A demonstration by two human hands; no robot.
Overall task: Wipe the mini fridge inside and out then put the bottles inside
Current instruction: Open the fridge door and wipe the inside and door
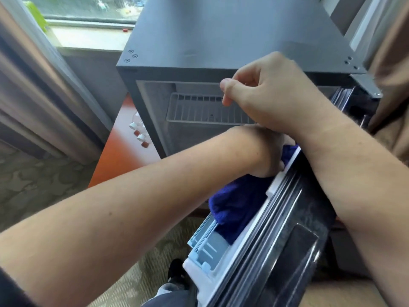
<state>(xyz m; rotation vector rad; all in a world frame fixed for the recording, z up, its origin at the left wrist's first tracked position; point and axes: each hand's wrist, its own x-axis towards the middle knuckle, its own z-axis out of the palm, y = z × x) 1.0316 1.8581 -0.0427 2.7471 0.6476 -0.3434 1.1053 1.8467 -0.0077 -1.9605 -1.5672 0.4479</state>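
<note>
Mini fridge (221,29): against its ribbed plastic door shelf (205,247), your left hand (265,156) clutched plush blue cloth (236,204); your right hand (272,94) hung loosely curled, empty.

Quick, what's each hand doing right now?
Left hand: grips the cloth.
Right hand: loosely curled, holding nothing.

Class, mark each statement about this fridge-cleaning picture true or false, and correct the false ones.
1. The mini fridge has its door open. True.
2. The blue cloth lies on top of the fridge. False: the left hand holds it against the door's inner side.
3. The bottles stand on the wire shelf. False: they are outside, to the left of the fridge.
4. The right hand holds nothing. True.
</note>
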